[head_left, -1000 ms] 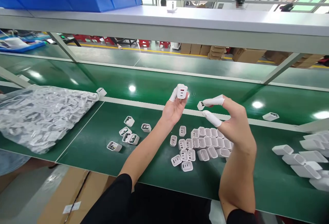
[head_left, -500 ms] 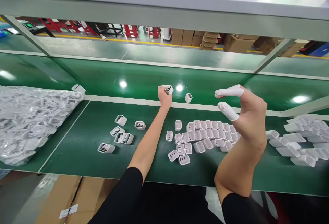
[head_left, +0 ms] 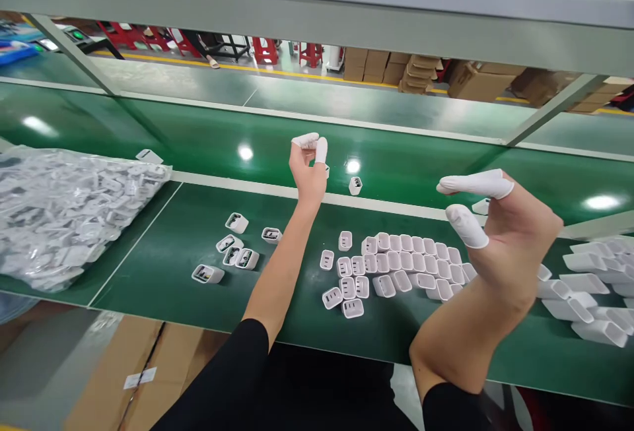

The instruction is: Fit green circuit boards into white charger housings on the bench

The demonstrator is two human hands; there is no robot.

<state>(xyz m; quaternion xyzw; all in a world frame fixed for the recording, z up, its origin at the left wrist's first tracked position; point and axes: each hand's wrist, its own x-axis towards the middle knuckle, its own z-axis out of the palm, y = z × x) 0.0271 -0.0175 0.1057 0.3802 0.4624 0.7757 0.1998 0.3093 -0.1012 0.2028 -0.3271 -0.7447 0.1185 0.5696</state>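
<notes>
My left hand (head_left: 310, 170), with white finger cots on thumb and fingertips, is over the far side of the bench. Its thumb and fingers are apart and nothing shows between them. Just behind its wrist side, a white plastic housing (head_left: 327, 171) is mostly hidden. To the right of it stands another housing with parts inside (head_left: 355, 185). My right hand (head_left: 510, 233) is raised above the right side, thumb and cotted fingers spread around air. Below and left of it are rows of open white housings (head_left: 406, 261). A small white piece (head_left: 480, 206) is partly hidden behind its fingers.
A clear bag of white parts (head_left: 74, 213) lies at the left. Several filled housings (head_left: 208, 274) are spread left of my forearm. More white housings (head_left: 589, 282) are piled at the right. A shelf beam (head_left: 317, 28) crosses above the green bench (head_left: 163, 266).
My left hand has let go of the white housing at the far side and moved up and slightly left. My right hand has shifted right and down, still spread. The view has tilted a little.
</notes>
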